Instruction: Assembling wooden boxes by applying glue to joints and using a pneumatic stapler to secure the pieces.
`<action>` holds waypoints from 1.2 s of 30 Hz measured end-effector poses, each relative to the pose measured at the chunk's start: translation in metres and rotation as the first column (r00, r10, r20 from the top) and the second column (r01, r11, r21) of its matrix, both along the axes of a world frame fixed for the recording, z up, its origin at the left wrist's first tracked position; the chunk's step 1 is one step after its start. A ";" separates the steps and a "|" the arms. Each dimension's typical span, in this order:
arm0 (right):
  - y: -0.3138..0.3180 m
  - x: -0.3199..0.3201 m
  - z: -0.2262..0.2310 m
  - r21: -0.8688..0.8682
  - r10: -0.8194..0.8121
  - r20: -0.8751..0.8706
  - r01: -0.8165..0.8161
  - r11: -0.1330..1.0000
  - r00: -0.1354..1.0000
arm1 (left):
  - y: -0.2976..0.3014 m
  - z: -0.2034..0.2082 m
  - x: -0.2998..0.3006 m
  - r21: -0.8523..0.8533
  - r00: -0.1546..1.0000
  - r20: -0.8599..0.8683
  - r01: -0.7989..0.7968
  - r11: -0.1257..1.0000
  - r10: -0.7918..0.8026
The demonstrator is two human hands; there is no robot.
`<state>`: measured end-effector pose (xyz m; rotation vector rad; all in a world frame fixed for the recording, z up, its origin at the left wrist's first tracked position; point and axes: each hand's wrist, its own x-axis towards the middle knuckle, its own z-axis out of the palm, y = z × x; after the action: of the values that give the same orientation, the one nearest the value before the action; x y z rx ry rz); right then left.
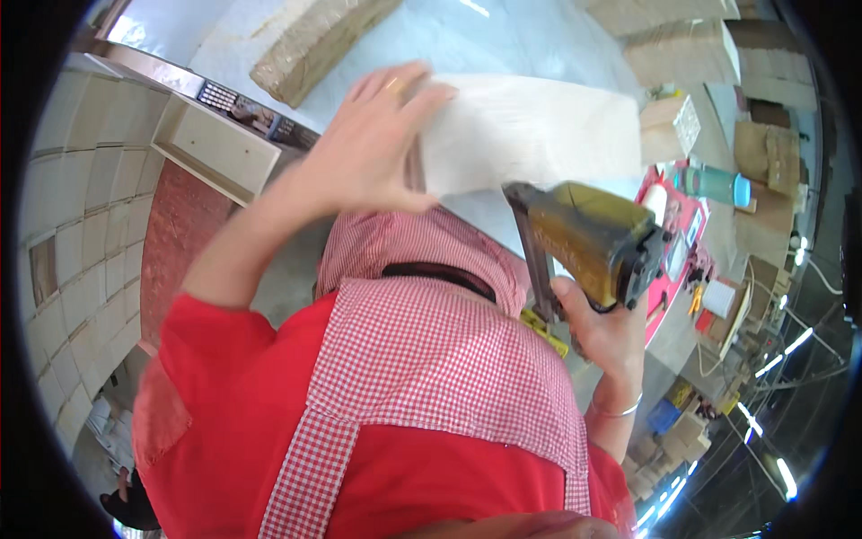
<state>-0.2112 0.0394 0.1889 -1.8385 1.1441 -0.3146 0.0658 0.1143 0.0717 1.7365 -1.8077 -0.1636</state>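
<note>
My left hand (pixel 377 144) grips the left end of a pale wooden piece (pixel 534 130), fingers over its far edge and thumb on the near side. The piece lies on a whitish-blue work table (pixel 503 36) and looks slightly smeared by motion. My right hand (pixel 606 332) is wrapped around a nail gun (pixel 588 238) with a dark yellowish body and a long narrow magazine. The gun's nose is just below the near edge of the wood; whether the two touch I cannot tell. Most of the right fingers are hidden behind the gun.
A long tape-wrapped block (pixel 314 49) lies at the far left of the table. Left of it stands an open wooden frame (pixel 215 148) by stacked pale boxes (pixel 81 198). To the right, a pink surface (pixel 669 301) holds a bottle (pixel 718 186). Another person (pixel 133 503) is at lower left.
</note>
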 end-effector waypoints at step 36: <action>0.009 -0.100 0.012 -0.045 -0.276 -0.153 0.273 0.961 0.949 | -0.219 -0.041 0.072 -0.061 0.942 -0.282 -0.210 0.976 0.185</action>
<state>-0.3116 0.0486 0.2007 -1.7476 1.5176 -0.3464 0.1380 -0.1052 0.0310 1.7252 -1.4123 -0.2240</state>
